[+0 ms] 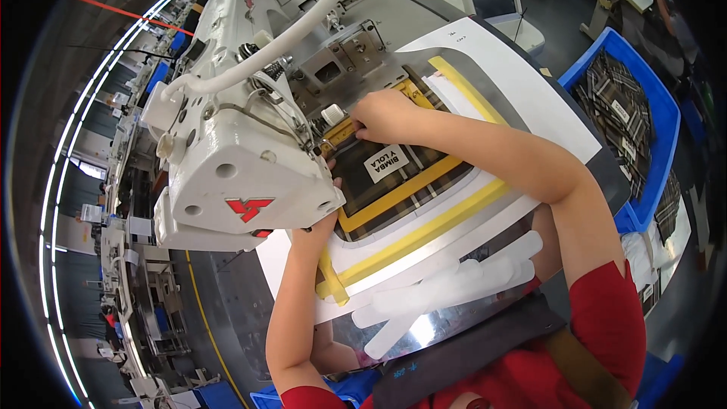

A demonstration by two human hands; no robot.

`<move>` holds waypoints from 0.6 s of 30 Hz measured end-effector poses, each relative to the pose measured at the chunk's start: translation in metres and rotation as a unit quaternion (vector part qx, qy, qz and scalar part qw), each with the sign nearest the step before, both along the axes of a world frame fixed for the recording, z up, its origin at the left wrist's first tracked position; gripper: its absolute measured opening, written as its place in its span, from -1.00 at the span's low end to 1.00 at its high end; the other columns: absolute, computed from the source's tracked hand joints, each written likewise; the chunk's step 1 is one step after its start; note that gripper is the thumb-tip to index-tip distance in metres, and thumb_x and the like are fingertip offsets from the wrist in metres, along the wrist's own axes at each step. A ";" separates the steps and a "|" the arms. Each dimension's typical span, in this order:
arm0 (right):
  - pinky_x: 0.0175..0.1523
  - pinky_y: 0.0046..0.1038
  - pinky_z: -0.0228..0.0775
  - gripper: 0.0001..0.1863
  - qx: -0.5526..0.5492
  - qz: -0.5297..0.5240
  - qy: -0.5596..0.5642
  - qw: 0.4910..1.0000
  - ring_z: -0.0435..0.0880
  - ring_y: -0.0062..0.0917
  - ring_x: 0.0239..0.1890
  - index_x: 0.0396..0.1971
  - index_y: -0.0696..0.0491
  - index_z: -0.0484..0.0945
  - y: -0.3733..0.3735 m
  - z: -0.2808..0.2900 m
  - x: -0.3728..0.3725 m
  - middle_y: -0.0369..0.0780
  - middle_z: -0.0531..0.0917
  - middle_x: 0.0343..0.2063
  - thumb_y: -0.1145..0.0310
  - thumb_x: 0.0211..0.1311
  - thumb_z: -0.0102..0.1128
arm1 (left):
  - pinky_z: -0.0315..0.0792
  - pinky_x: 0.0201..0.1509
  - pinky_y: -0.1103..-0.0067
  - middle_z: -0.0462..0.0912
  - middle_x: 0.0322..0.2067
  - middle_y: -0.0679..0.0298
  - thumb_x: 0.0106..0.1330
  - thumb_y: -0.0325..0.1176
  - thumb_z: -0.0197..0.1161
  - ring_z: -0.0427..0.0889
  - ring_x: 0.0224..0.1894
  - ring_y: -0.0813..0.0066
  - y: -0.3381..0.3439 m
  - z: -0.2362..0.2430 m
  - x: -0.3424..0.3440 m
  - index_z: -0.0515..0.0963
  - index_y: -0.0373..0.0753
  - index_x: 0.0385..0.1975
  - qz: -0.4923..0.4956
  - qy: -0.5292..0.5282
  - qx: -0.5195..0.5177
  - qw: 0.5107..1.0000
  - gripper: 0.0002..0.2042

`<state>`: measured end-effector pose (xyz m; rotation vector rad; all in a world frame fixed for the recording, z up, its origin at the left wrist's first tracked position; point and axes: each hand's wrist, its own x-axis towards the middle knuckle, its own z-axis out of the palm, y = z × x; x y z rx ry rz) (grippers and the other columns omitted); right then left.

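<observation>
A plaid fabric piece (424, 198) with a white label (385, 163) lies within a yellow clamp frame (401, 195) on the bed of a white sewing machine (227, 159). My right hand (385, 116) reaches over the frame's far side near the machine's working area. Its fingers curl down and together, and whatever they may pinch is hidden beneath them. My left hand (332, 180) is by the frame's left end, close under the machine head. The head covers most of that hand, so its grip does not show.
White sheets edged with yellow tape (424, 216) surround the frame. Several white rounded strips (454, 284) lie on the shiny metal surface nearest me. At the right stands a blue bin (660, 110) of plaid pieces. A white hose (265, 53) arches over the machine.
</observation>
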<state>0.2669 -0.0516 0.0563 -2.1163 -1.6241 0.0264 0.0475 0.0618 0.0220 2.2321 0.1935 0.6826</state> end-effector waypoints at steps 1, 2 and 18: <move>-0.16 -0.27 0.51 -0.84 -0.029 -0.012 0.030 0.999 0.67 -0.29 -0.26 -0.47 0.00 0.67 -0.004 0.001 0.001 -0.19 0.69 -0.44 0.25 -0.04 0.34 | 0.28 0.27 0.44 0.53 0.07 0.12 0.31 -0.49 0.14 0.49 0.15 0.27 -0.008 0.006 0.006 0.52 -0.30 -0.01 0.030 0.032 0.065 0.997 -0.74; -0.16 -0.27 0.51 -0.84 -0.033 -0.017 0.033 0.999 0.67 -0.29 -0.26 -0.47 0.00 0.67 -0.008 -0.002 0.004 -0.19 0.69 -0.44 0.25 -0.04 0.34 | 0.26 0.30 0.43 0.52 0.10 0.14 0.31 -0.49 0.14 0.47 0.17 0.27 -0.012 0.008 0.011 0.50 -0.29 0.02 0.060 0.063 0.131 0.988 -0.72; 0.21 -0.26 0.24 -0.67 0.067 0.228 -0.029 0.971 0.43 -0.29 0.04 -0.09 -0.07 0.60 -0.067 -0.016 -0.078 -0.22 0.49 -0.10 0.19 0.13 0.26 | 0.41 0.13 0.48 0.61 -0.01 0.16 0.14 -0.47 0.34 0.58 0.02 0.32 -0.001 0.007 0.001 0.53 -0.30 -0.01 -0.005 -0.001 0.119 0.993 -0.62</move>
